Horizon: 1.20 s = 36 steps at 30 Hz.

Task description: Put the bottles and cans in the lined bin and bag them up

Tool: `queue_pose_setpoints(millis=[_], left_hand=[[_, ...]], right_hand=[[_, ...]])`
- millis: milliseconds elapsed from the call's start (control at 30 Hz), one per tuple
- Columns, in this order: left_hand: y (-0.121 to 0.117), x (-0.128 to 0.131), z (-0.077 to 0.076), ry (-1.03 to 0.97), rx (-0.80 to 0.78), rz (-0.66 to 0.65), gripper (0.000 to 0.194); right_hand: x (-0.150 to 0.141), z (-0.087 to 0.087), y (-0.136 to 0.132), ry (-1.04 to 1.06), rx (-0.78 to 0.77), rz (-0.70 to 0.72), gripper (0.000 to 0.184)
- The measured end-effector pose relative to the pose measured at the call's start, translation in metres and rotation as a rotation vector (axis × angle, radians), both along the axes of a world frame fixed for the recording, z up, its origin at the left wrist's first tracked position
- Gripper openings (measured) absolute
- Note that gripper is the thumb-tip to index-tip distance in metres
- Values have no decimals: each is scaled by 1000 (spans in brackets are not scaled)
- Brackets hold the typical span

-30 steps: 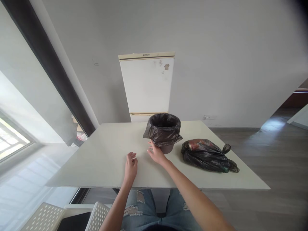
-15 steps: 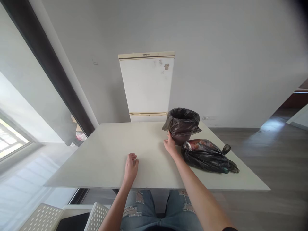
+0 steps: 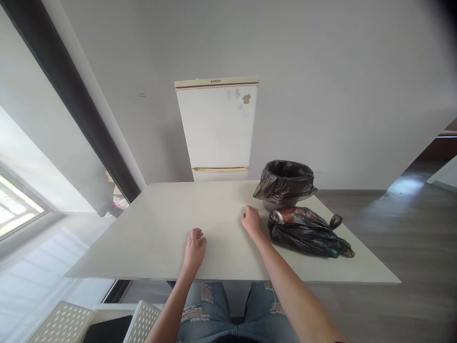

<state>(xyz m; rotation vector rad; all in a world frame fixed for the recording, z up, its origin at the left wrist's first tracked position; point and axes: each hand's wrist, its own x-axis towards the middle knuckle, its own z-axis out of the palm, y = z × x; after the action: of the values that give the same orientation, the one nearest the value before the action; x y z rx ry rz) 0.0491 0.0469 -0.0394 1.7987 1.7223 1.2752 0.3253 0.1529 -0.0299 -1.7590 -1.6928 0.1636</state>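
Observation:
A small bin lined with a black bag [image 3: 284, 183] stands at the far right of the white table [image 3: 160, 238]. In front of it lies a tied black rubbish bag [image 3: 307, 232] with a red can showing through. My right hand [image 3: 251, 221] rests on the table just left of the tied bag, fingers loosely curled, holding nothing and clear of the bin. Nearer the front edge, my left hand [image 3: 194, 249] lies on the tabletop with its fingers relaxed and slightly apart, empty.
A white fridge [image 3: 217, 128] stands against the grey wall behind the table. A white perforated chair [image 3: 67, 323] sits at the lower left beside a window. Grey wood floor stretches away on the right.
My right hand pushed the lined bin from the table's middle to the far right behind the tied bag, then let go and drew back. The left hand has stayed put.

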Motion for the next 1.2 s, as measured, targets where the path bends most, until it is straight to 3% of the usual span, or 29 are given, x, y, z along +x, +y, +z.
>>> queue_pose_setpoints(millis=[100, 233, 433, 667, 967, 1200], left_hand=[[-4, 5, 5, 145, -12, -9, 14], [-12, 18, 8, 411, -57, 83, 30], [-13, 24, 1, 515, -112, 10, 49], [-12, 23, 0, 536, -90, 20, 49], [-11, 23, -1, 518, -95, 21, 48], [-10, 20, -4, 499, -84, 11, 47]], right_hand=[[-17, -3, -14, -85, -28, 117, 39], [-34, -3, -33, -229, -147, 214, 55], [-31, -2, -71, -326, -175, 454, 63], [-28, 1, -108, -258, -108, 458, 53], [-16, 15, -105, -152, -120, 496, 47], [-16, 16, -108, -149, -74, 496, 43]])
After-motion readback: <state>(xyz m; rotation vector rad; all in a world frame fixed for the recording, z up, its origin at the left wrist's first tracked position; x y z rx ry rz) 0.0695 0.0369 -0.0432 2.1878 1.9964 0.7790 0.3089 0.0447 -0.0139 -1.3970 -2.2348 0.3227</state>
